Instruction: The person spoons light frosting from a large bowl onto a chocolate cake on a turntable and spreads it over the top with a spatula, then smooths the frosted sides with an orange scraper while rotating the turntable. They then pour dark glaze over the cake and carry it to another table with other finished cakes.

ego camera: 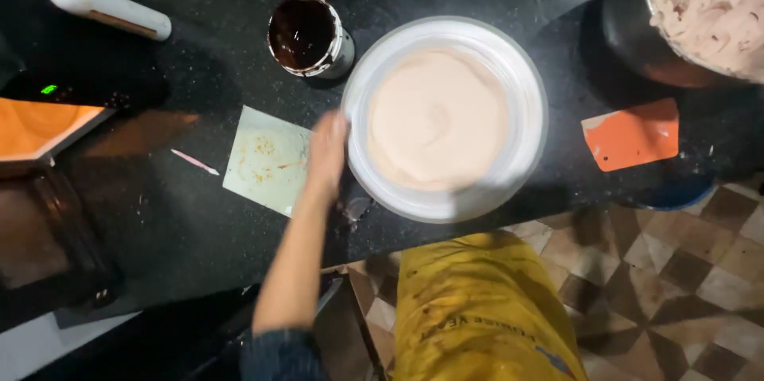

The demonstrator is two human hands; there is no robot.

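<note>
Head view, looking down on a dark speckled counter (199, 214).

Left hand (327, 150): laid against the left rim of the bowl (362, 102), fingers pointing far; blur hides whether they close on the rim or only rest there. Bare forearm runs near-left to a dark sleeve at the bottom edge. Right hand: not in view.

Bowl: large, round, white, middle of the counter, near its near edge. Holds smooth pale pinkish cream (436, 118), surface level, faint swirl.

Tin (309, 35): small, round, open, dark brown liquid inside, smeared rim; just beyond the bowl's far-left rim.

Card (267, 160): pale green sheet, stained, flat on the counter, just left of the hand; its right edge lies under the hand.

Stick (195, 162): thin, pink, left of the card, apart from it.

Bottle (95, 3): white, lying on its side, far left.

Scraper (633, 134): orange, flat, right of the bowl, well apart.

Pot (700, 7): far right corner, large, dark-sided, filled with lumpy pale whipped mass; partly cut off by the frame.

Scale (48, 130): left edge, orange top, small green light beside it.

Apron (477, 309): yellow, stained, near middle, over a chequered tile floor (676, 269).
</note>
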